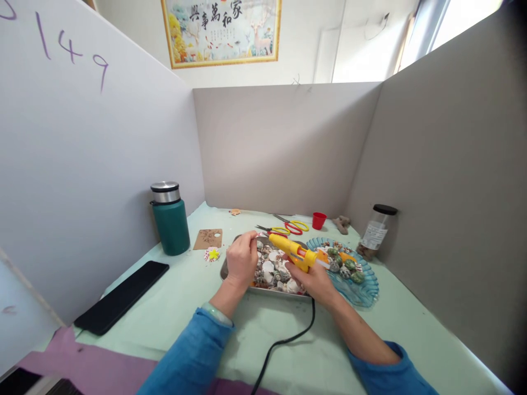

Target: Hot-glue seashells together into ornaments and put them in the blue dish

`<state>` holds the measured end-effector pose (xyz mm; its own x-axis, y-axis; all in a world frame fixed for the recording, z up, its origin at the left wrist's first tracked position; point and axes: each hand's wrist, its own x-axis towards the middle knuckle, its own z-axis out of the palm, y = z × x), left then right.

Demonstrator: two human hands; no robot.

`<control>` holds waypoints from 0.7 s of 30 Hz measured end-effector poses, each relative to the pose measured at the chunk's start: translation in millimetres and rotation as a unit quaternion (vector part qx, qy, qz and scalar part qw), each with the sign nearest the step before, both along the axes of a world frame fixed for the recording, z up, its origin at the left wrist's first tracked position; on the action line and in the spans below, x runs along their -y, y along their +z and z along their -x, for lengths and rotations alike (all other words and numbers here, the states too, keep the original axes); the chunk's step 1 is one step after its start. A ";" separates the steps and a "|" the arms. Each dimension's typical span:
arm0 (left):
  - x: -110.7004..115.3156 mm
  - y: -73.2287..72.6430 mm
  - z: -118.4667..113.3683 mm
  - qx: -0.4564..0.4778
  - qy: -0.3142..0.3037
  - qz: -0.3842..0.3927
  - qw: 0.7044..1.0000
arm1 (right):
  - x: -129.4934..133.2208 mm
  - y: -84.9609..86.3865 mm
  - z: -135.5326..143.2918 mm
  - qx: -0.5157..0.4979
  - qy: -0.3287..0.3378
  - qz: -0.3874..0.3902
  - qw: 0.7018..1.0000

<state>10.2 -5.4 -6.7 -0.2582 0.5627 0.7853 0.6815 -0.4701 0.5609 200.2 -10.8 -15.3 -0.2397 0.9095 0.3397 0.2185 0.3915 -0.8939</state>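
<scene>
My right hand [315, 282] is wrapped round a yellow hot glue gun [290, 250], its nozzle pointing left. From the gun a black cord [282, 341] runs down to the front edge. My left hand [242, 257] is closed, its fingertips pinched on a small pale thing [261, 235] close to the nozzle; its kind is too small to tell. Below both hands lies a metal tray [225, 269] filled with seashells [269, 267], partly hidden by the hands. A blue scalloped plate [366, 293] with more shells and green-striped ones [349, 264] is just right of my right hand.
Two pairs of scissors [294, 226] lie behind the tray, near a red cup [319, 220]. On the left are a green bottle [171, 227], a black phone-like slab [123, 296], a brown card [208, 239] and a yellow star piece [213, 254]. A jar [375, 233] leans against the right panel.
</scene>
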 end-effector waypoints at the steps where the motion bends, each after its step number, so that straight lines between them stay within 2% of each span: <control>1: -0.2 0.3 -1.1 0.026 -0.007 0.016 1.000 | 0.3 1.0 0.1 0.004 -0.003 -0.002 1.000; 4: -2.6 1.7 -4.3 0.133 -0.068 0.078 0.986 | 0.9 4.6 -0.1 0.023 -0.018 -0.013 1.000; 7: -5.7 4.0 -6.6 0.240 -0.150 0.131 0.950 | 1.6 6.9 -0.2 0.025 -0.020 -0.020 0.999; 11: -6.7 7.3 -8.3 0.290 -0.228 0.180 0.912 | 3.2 8.0 1.3 0.005 -0.015 -0.013 1.000; 15: -6.7 10.9 -5.2 0.371 -0.278 0.186 0.866 | 4.1 9.5 2.5 -0.017 -0.037 0.015 0.999; 17: -6.8 13.5 -1.5 0.441 -0.324 0.200 0.813 | 4.5 10.5 2.4 -0.043 -0.037 0.033 0.998; 21: -4.1 18.2 5.0 0.538 -0.476 0.260 0.645 | 6.0 12.3 1.4 -0.085 -0.002 0.038 0.996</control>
<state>5.1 -1.3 11.5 0.1617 0.9835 0.0808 -0.6928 0.0548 0.7191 198.8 -16.9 -3.0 -0.1813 0.9349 0.3050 0.0626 0.3204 -0.9452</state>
